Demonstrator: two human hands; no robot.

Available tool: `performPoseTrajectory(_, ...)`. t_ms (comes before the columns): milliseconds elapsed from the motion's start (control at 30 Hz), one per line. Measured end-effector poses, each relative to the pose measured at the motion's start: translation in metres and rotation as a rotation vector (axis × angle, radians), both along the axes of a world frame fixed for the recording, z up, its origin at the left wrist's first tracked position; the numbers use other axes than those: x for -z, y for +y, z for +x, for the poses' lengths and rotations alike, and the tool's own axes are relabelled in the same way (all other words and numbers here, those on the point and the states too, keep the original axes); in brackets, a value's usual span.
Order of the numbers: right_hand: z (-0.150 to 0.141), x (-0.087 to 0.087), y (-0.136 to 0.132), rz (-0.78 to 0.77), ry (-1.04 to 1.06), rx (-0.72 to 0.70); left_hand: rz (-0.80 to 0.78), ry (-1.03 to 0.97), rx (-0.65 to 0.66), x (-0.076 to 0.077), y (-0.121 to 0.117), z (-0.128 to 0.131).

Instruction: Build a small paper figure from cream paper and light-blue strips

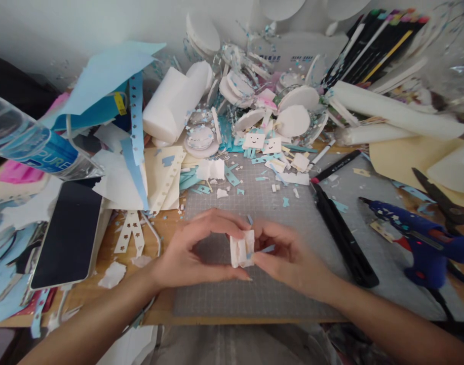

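Note:
Between my two hands, above the grey cutting mat (pixel 224 299), is a small white block (pixel 241 250) that looks like foam, with grooves along its face and a bit of blue on it. My left hand (pixel 201 248) curves around it from the left, fingertips on its upper edge and thumb below. From the other side my right hand (pixel 285 253) pinches at the block's right edge, slightly blurred. A thin blue paper strip (pixel 269 249) pokes out by the right fingers; whether they grip it is hard to tell.
A black utility knife (pixel 344 235), a blue glue gun (pixel 418 238) and scissors (pixel 445 197) lie to the right. A phone (pixel 70 228) and a water bottle (pixel 38 142) are at the left. Paper scraps, white foam discs (pixel 293 120) and small smiling-face blocks (pixel 254 141) crowd the back.

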State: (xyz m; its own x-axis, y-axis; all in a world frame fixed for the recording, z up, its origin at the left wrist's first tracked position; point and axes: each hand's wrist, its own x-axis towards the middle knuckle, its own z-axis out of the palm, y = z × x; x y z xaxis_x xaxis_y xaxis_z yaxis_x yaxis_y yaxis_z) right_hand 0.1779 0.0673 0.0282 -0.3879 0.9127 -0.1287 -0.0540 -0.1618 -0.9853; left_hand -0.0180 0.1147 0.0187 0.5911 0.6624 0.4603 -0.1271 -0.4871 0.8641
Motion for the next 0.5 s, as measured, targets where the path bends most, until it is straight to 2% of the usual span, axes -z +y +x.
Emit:
performPoseTrajectory(300,-0.0013,-0.0024,0.0005,-0.031,-0.032,0.035,-0.146,0.000,0.013,0.0032,-0.0030,0.0001)
performPoseTrajectory(500,0.0032,0.0023,-0.0010,-0.097,0.021,-0.008,-0.264,-0.049,0.029,0.0032,-0.0022,0.0003)
